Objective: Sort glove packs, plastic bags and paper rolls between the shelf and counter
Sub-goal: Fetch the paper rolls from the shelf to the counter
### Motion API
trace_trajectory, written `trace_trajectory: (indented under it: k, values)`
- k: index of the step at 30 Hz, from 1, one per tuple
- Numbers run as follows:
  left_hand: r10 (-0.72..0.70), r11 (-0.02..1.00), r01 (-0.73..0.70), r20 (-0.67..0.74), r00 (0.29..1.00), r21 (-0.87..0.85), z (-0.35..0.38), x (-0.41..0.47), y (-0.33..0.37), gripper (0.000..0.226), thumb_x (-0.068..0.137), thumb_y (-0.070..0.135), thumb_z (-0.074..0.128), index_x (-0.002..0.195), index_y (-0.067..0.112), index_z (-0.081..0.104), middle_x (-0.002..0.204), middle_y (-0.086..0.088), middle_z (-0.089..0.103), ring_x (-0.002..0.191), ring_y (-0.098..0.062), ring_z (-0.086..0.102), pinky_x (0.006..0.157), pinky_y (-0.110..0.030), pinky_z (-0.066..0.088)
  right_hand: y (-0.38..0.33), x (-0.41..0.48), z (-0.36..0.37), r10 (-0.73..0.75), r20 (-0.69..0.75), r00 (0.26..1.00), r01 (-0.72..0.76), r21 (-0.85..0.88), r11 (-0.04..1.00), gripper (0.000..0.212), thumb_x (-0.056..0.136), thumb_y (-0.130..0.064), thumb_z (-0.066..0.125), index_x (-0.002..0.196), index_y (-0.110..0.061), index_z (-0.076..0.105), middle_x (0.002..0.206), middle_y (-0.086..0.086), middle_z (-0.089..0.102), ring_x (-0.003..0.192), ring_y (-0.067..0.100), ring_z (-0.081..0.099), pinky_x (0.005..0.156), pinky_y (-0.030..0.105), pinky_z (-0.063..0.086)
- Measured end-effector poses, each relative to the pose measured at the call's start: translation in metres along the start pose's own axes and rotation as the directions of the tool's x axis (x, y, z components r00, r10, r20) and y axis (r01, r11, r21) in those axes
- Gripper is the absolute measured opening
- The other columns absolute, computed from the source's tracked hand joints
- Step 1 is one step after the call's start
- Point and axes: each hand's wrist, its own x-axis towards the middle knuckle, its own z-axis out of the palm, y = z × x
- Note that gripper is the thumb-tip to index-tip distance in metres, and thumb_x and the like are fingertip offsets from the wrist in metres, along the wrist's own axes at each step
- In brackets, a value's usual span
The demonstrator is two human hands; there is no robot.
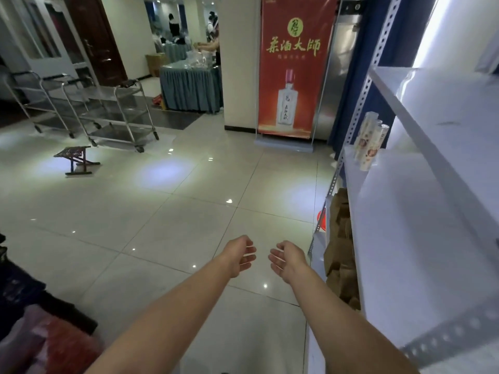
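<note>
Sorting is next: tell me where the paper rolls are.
In the head view, the paper rolls stand on the right, at the far end of the white shelf, above the brown paper bags.

left hand (240, 255), right hand (286, 259), both outstretched, empty

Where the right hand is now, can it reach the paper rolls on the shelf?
Probably not yet. The right hand is open over the floor, and the paper rolls stand at the far end of the shelf, well beyond it. Nothing on the shelf blocks the way.
</note>
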Motion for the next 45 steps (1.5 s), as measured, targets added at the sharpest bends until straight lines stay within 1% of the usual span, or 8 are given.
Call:
trace_trajectory:
  k: [7, 15, 19, 23, 28, 36, 40, 45]
  values:
    - [-0.001, 0.997, -0.008, 0.125, 0.992, 0.072, 0.022, 0.087, 0.083, 0.014, 0.091, 0.023, 0.053, 0.098, 0.016, 0.064, 0.098, -0.003, 0.07, 0.084, -0.023, 0.066, 0.074, -0.03, 0.047, -0.073, 0.066, 0.016, -0.055, -0.105, 0.993, 0.062, 0.062, 0.996, 0.018, 0.098, -0.018, 0.049, 0.106, -0.008, 0.061, 0.105, 0.01, 0.068, 0.095, 0.026, 0.065, 0.088, 0.038, 0.05]
    - [-0.025, 0.981, -0.039, 0.322, 0.946, 0.188, 0.054, 0.173, 0.191, 0.014, 0.092, 0.027, 0.053, 0.095, 0.016, 0.062, 0.099, -0.002, 0.067, 0.086, -0.022, 0.064, 0.077, -0.03, 0.045, -0.187, 0.124, 0.011, -0.175, -0.235, 0.956, 0.211, 0.134, 0.968, 0.018, 0.097, -0.023, 0.055, 0.102, -0.009, 0.064, 0.101, 0.01, 0.07, 0.089, 0.026, 0.066, 0.082, 0.039, 0.054]
    - [-0.047, 0.972, -0.05, 0.398, 0.916, 0.231, 0.085, 0.207, 0.227, 0.011, 0.091, 0.025, 0.055, 0.092, 0.016, 0.061, 0.097, -0.003, 0.067, 0.086, -0.024, 0.063, 0.078, -0.031, 0.044, -0.223, 0.14, 0.0, -0.189, -0.246, 0.951, 0.245, 0.22, 0.944, 0.012, 0.094, -0.022, 0.054, 0.094, -0.013, 0.062, 0.082, 0.005, 0.068, 0.071, 0.019, 0.066, 0.064, 0.034, 0.054]
    - [-0.06, 0.964, -0.073, 0.475, 0.878, 0.257, 0.128, 0.233, 0.251, 0.011, 0.091, 0.024, 0.056, 0.089, 0.015, 0.062, 0.095, -0.004, 0.069, 0.087, -0.025, 0.063, 0.08, -0.032, 0.045, -0.257, 0.145, -0.008, -0.234, -0.397, 0.888, 0.344, 0.233, 0.909, 0.035, 0.096, -0.015, 0.059, 0.12, 0.011, 0.061, 0.119, 0.03, 0.065, 0.1, 0.044, 0.063, 0.096, 0.046, 0.051]
    - [-0.034, 0.955, -0.142, 0.568, 0.822, 0.262, 0.19, 0.265, 0.288, 0.013, 0.093, 0.021, 0.056, 0.094, 0.01, 0.063, 0.098, -0.009, 0.066, 0.089, -0.025, 0.06, 0.075, -0.032, 0.046, -0.303, 0.181, -0.042, -0.244, -0.459, 0.854, 0.392, 0.259, 0.883, 0.029, 0.095, -0.019, 0.062, 0.12, -0.005, 0.062, 0.116, 0.019, 0.067, 0.109, 0.036, 0.064, 0.099, 0.043, 0.051]
    - [0.032, 0.936, -0.241, 0.621, 0.783, 0.256, 0.288, 0.309, 0.345, 0.018, 0.096, 0.023, 0.058, 0.1, 0.007, 0.067, 0.101, -0.012, 0.069, 0.09, -0.026, 0.064, 0.079, -0.032, 0.052, -0.37, 0.221, -0.102, -0.286, -0.538, 0.793, 0.444, 0.19, 0.875, 0.033, 0.092, -0.028, 0.067, 0.121, -0.013, 0.064, 0.108, 0.01, 0.07, 0.098, 0.025, 0.068, 0.08, 0.036, 0.055]
    - [0.091, 0.901, -0.344, 0.66, 0.745, 0.264, 0.335, 0.331, 0.366, 0.026, 0.094, 0.029, 0.062, 0.112, 0.01, 0.064, 0.109, -0.011, 0.071, 0.104, -0.03, 0.069, 0.097, -0.04, 0.055, -0.392, 0.235, -0.129, -0.322, -0.597, 0.734, 0.495, 0.147, 0.856, 0.038, 0.09, -0.031, 0.072, 0.123, -0.016, 0.06, 0.113, 0.007, 0.066, 0.107, 0.023, 0.062, 0.092, 0.039, 0.053]
    - [0.165, 0.853, -0.481, 0.77, 0.616, 0.202, 0.366, 0.346, 0.371, 0.019, 0.097, 0.029, 0.063, 0.109, 0.015, 0.064, 0.115, -0.01, 0.068, 0.105, -0.024, 0.064, 0.095, -0.035, 0.054, -0.398, 0.246, -0.143, -0.386, -0.601, 0.7, 0.544, 0.099, 0.833, 0.058, 0.089, -0.033, 0.074, 0.14, -0.026, 0.049, 0.14, 0.008, 0.054, 0.127, 0.025, 0.052, 0.11, 0.044, 0.043]
